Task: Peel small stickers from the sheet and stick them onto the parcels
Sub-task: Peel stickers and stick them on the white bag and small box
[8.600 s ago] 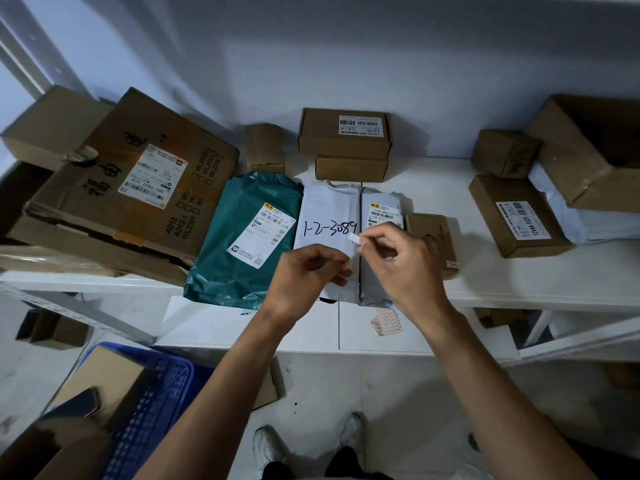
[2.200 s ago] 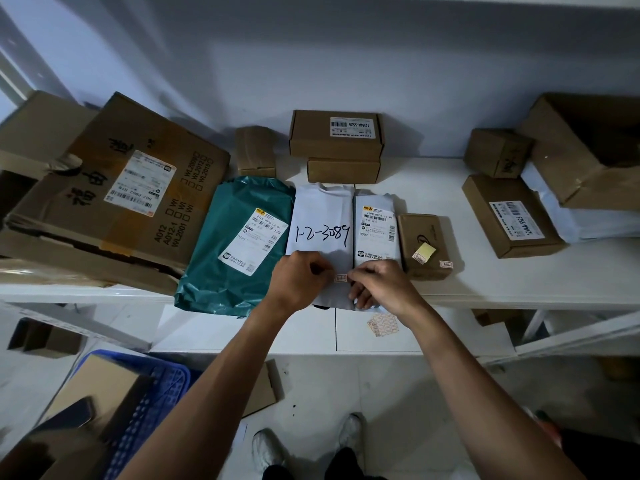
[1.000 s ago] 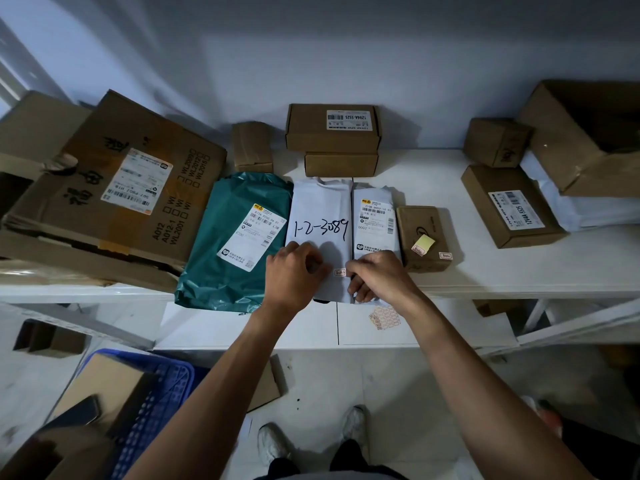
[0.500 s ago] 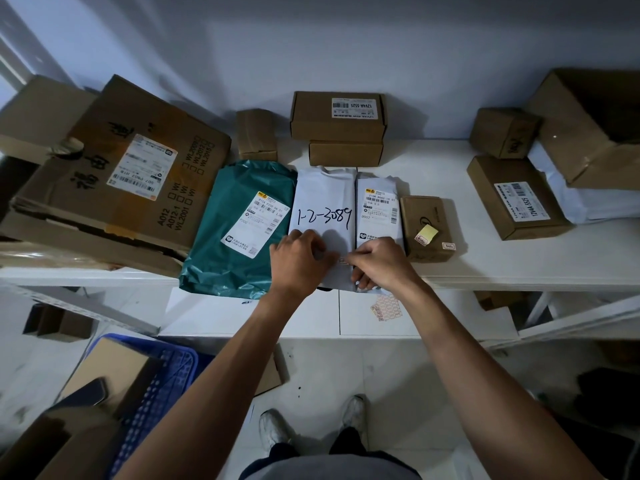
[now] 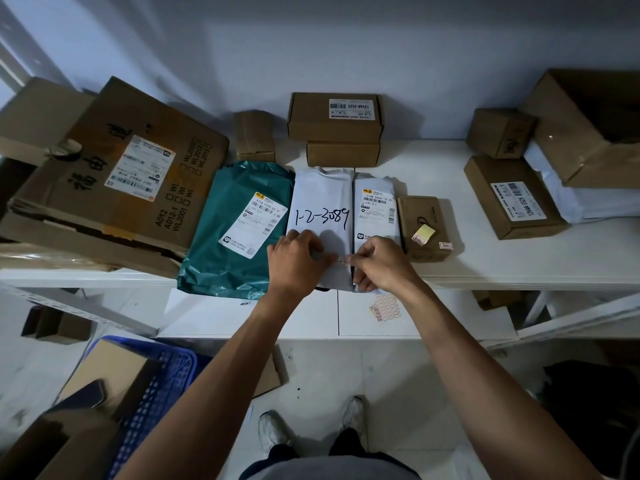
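A small red-and-white sticker (image 5: 341,260) lies flat on the white plastic parcel (image 5: 322,188) that has "1-2-3089" written on it in black pen. The sticker sits near the front end of that parcel, below the writing.

The left hand (image 5: 298,263) rests on the same parcel, just left of the sticker. Its fingers are curled in like a loose fist, and one fingertip touches the sticker's left end. The right hand (image 5: 379,268) is just right of the sticker. Its thumb and first finger come together at the sticker's right end. I cannot tell if they pinch it or press it down.

The sticker sheet (image 5: 386,308), with rows of little red-edged stickers, lies on the lower white board (image 5: 242,317), below the right hand.

Beside the white parcel on the right lies a narrow grey parcel (image 5: 375,188) with a printed label. Next to that stands a small brown cardboard box (image 5: 420,209) with a yellow paper note (image 5: 424,233) on top. On the left lies a green plastic bag parcel (image 5: 228,216) with a white label. All of these sit on the white shelf (image 5: 502,261). A big flat brown cardboard box (image 5: 104,202) leans at the far left, and a blue plastic crate (image 5: 169,368) stands on the floor.
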A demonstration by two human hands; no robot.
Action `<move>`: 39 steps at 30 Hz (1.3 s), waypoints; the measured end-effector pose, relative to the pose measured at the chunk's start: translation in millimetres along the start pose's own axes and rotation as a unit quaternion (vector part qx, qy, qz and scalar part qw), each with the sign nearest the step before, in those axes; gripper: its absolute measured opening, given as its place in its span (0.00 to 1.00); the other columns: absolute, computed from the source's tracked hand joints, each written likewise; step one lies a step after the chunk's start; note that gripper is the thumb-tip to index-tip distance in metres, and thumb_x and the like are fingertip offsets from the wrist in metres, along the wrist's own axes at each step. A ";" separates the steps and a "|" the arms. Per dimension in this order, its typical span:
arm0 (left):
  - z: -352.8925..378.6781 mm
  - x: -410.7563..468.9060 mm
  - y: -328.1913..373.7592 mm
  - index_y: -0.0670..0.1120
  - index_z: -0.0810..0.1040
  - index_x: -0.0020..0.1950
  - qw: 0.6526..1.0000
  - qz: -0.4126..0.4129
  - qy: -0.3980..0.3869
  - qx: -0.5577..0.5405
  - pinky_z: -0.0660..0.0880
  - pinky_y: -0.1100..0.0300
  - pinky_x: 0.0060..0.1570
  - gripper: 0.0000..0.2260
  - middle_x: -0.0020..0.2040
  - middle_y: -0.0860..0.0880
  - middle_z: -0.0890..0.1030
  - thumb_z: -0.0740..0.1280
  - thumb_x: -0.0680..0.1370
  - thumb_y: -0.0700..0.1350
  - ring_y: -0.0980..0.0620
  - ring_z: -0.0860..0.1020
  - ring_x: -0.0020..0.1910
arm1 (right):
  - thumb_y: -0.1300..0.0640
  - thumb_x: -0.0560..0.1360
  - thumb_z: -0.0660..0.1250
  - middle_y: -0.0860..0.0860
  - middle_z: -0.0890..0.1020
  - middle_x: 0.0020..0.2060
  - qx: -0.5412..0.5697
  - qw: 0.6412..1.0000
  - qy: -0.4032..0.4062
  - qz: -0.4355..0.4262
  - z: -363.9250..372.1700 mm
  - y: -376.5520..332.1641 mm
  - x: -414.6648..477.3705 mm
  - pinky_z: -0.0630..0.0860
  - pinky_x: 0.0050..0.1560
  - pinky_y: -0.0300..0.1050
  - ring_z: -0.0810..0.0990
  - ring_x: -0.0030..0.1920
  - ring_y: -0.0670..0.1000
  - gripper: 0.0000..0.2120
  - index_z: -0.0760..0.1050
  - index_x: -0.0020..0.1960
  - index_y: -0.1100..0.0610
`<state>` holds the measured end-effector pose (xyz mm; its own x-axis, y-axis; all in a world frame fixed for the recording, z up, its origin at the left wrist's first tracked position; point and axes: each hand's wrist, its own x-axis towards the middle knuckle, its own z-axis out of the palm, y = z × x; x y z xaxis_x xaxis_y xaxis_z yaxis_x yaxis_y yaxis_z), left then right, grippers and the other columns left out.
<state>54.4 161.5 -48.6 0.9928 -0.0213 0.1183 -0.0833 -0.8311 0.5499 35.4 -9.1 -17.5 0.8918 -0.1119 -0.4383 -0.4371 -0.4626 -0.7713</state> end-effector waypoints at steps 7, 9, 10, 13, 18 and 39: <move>1.8 -5.0 0.0 0.48 0.79 0.44 1.000 0.017 0.013 0.009 0.67 0.51 0.47 0.24 0.45 0.47 0.81 0.69 0.68 0.69 0.42 0.79 0.46 | 0.61 0.81 0.65 0.62 0.85 0.34 0.026 0.999 -0.029 0.000 -1.0 -1.3 -2.9 0.80 0.31 0.45 0.82 0.29 0.57 0.07 0.77 0.46 0.61; 3.8 -8.7 0.1 0.47 0.79 0.45 0.998 0.045 0.027 0.031 0.67 0.51 0.45 0.28 0.44 0.46 0.81 0.65 0.67 0.72 0.41 0.78 0.45 | 0.61 0.81 0.65 0.63 0.86 0.35 0.021 0.999 -0.024 -0.001 0.1 -0.6 -2.4 0.80 0.31 0.45 0.82 0.29 0.57 0.07 0.79 0.48 0.63; 5.4 -11.0 -1.0 0.47 0.78 0.46 0.997 0.058 0.034 0.037 0.67 0.51 0.45 0.27 0.44 0.46 0.80 0.66 0.67 0.71 0.41 0.78 0.45 | 0.61 0.80 0.65 0.63 0.86 0.35 0.022 0.999 -0.023 -0.001 0.7 0.9 -2.4 0.80 0.31 0.45 0.82 0.29 0.57 0.07 0.79 0.49 0.63; 6.7 -11.8 -3.0 0.47 0.78 0.46 0.996 0.062 0.043 0.040 0.67 0.50 0.45 0.22 0.45 0.45 0.80 0.72 0.69 0.64 0.41 0.78 0.46 | 0.59 0.81 0.65 0.63 0.85 0.34 0.031 0.999 -0.023 -0.004 1.2 1.4 -1.5 0.80 0.32 0.46 0.82 0.29 0.57 0.08 0.79 0.50 0.64; 7.1 -9.0 -4.6 0.49 0.79 0.48 0.998 0.047 0.020 0.031 0.66 0.50 0.48 0.20 0.47 0.47 0.80 0.70 0.71 0.64 0.42 0.77 0.49 | 0.54 0.79 0.71 0.62 0.86 0.34 0.033 0.999 -0.016 -0.004 2.6 0.7 -1.9 0.80 0.28 0.43 0.82 0.28 0.57 0.12 0.77 0.52 0.64; 3.0 -6.3 26.4 0.46 0.84 0.50 0.990 0.108 -0.010 -0.085 0.78 0.55 0.42 0.06 0.47 0.46 0.83 0.72 0.76 0.45 0.45 0.82 0.41 | 0.60 0.80 0.66 0.54 0.84 0.34 0.010 0.999 0.005 -0.043 -9.1 8.8 -7.6 0.76 0.24 0.38 0.84 0.27 0.53 0.02 0.76 0.49 0.58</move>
<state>46.2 138.1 -37.4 0.9512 -0.2010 0.2341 -0.3066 -0.7008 0.6441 25.9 -20.3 -16.8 0.9273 -0.0808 -0.3654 -0.3607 -0.4534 -0.8151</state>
